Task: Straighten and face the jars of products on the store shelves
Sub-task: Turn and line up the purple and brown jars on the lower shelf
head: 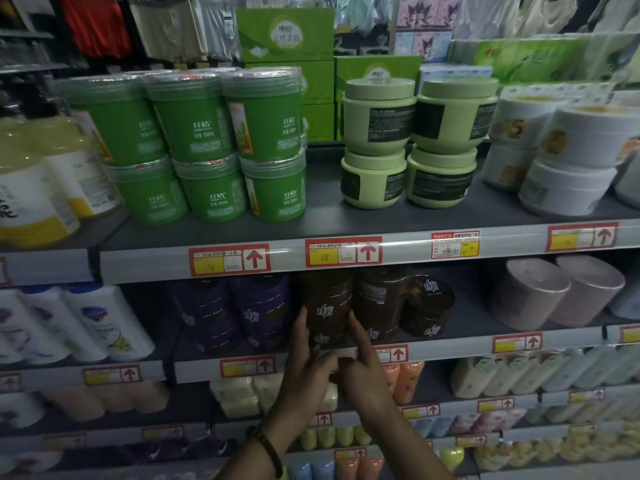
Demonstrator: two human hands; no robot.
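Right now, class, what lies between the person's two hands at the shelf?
A brown jar, held on either side by the left hand and right hand, as the head view shows.

Dark brown jar (pixel 327 306) with white lettering, right in front of you. Deep purple jars (pixel 235 313) sit to its left. Above you, bright green jars (pixel 194 129) with white print, then pale green jars (pixel 379 133) with black labels. The price tags (pixel 343 252) are red and yellow.
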